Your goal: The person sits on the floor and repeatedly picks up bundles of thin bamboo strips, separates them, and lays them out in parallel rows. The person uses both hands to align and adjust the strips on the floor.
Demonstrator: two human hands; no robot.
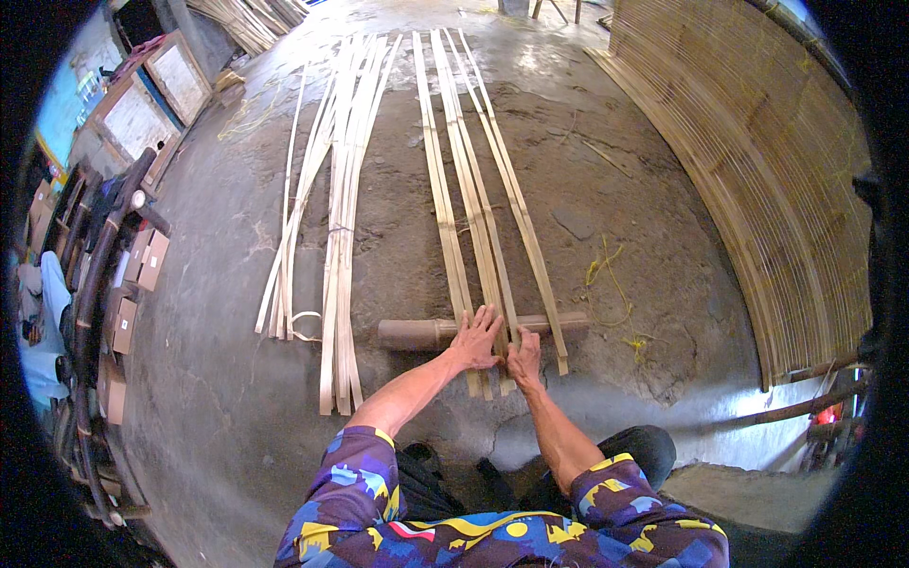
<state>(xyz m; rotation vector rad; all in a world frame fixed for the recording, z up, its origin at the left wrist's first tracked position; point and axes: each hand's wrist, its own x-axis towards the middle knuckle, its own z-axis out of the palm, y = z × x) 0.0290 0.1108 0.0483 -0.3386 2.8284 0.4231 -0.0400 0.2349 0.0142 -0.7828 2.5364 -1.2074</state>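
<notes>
Long pale bamboo strips (pixel 471 194) run away from me along the floor, their near ends resting across a thick bamboo pole (pixel 405 334). My left hand (pixel 476 339) lies on these strips above the pole with its fingers stretched out. Just to its right, my right hand (pixel 524 360) is closed, its curled fingers at the edge of a strip; the exact grip is partly hidden. One more strip (pixel 536 248) slants past on the right, apart from both hands. A looser bundle of strips (pixel 339 218) lies to the left.
A large slatted bamboo screen (pixel 748 170) leans along the right side. Yellow twine (pixel 606 275) is tangled on the concrete floor. At left stand a dark bamboo rack (pixel 95 275) and cardboard boxes (pixel 147 258). More strips (pixel 248 21) are piled at the far left.
</notes>
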